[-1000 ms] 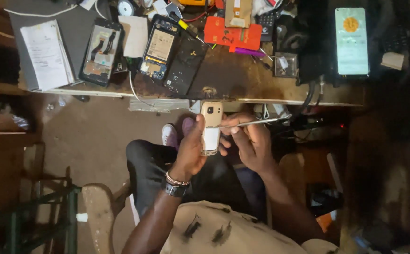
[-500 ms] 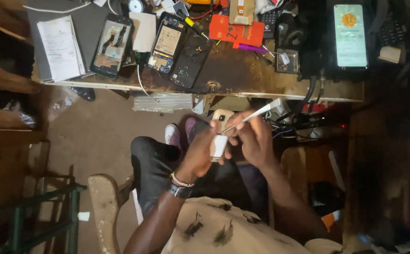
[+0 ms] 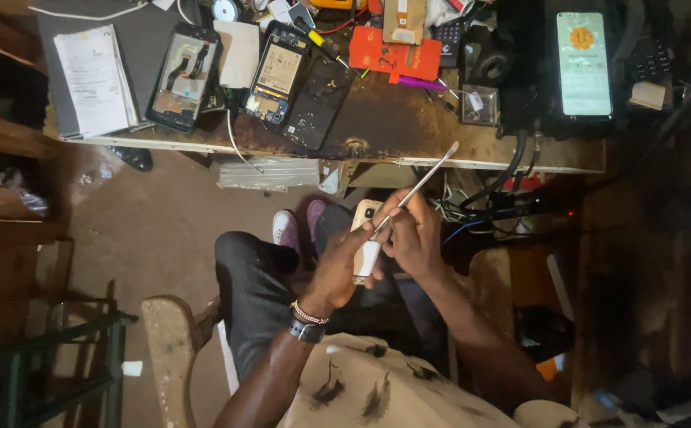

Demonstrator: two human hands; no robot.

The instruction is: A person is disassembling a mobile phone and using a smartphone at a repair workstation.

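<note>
My left hand [image 3: 339, 265] grips a small white phone [image 3: 365, 247] over my lap, below the workbench edge. My right hand [image 3: 413, 231] holds a thin metal tool [image 3: 425, 184] like a pen, its lower tip against the phone and its upper end pointing up right toward the bench. The two hands touch around the phone, and fingers hide much of it. A watch and a bead bracelet sit on my left wrist.
The worn workbench [image 3: 393, 131] carries opened phones [image 3: 181, 75], a dark phone back panel [image 3: 318, 99], papers [image 3: 96, 79], an orange card [image 3: 393, 54], small tools, and a lit phone [image 3: 582, 63] at the right. Cables hang under the bench edge. A wooden stool [image 3: 167, 349] stands at my left.
The tool's upper end has swung higher and further right, steeper than before. The phone has sunk slightly lower in my left hand, and the view has shifted a little.
</note>
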